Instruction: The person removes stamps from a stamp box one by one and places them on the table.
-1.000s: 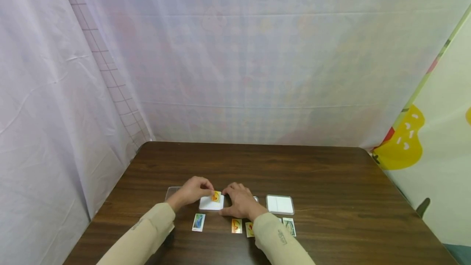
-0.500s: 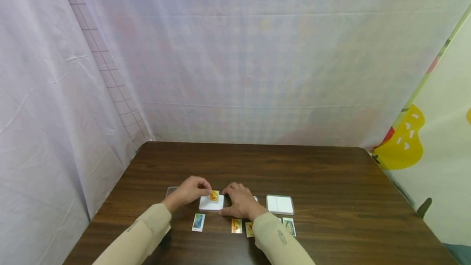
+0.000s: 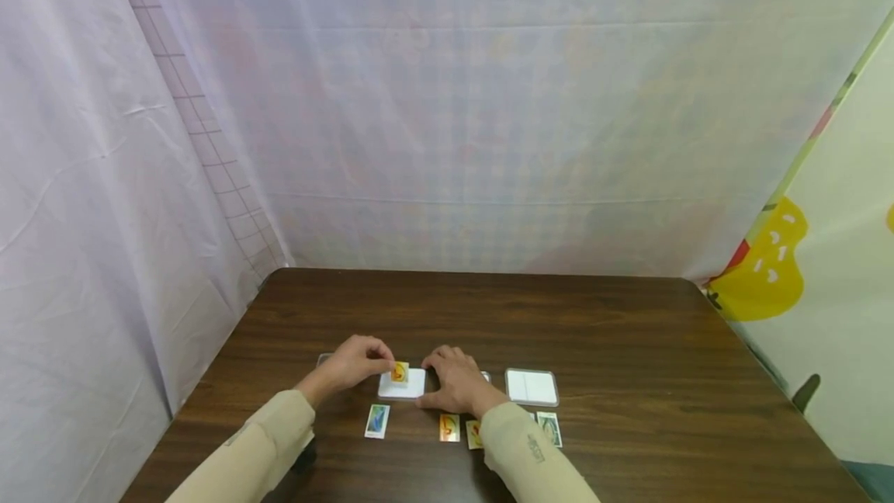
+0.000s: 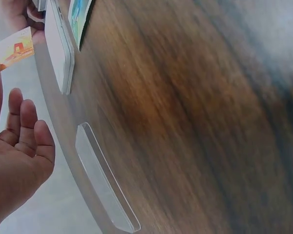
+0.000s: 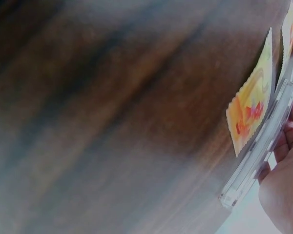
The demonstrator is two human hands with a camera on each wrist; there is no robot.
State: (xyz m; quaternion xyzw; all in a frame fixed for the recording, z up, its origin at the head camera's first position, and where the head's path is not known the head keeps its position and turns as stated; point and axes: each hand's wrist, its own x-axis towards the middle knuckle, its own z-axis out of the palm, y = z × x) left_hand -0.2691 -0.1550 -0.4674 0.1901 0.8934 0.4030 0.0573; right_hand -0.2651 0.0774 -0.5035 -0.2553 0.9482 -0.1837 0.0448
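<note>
Orange-yellow stamp (image 3: 400, 372) pinched in left hand (image 3: 355, 363) grip, held just above white case (image 3: 403, 386) at desk (image 3: 628, 348) centre. Right hand (image 3: 457, 383) resting beside case, fingers curled against its edge; grip contents cannot be told. Loose stamps (image 3: 377, 421) lying nearer, second case (image 3: 531, 388) to the right.

The right hand (image 3: 457, 385) hides most of a clear case (image 3: 485, 376); card (image 3: 400, 372) art is too small to read.
</note>
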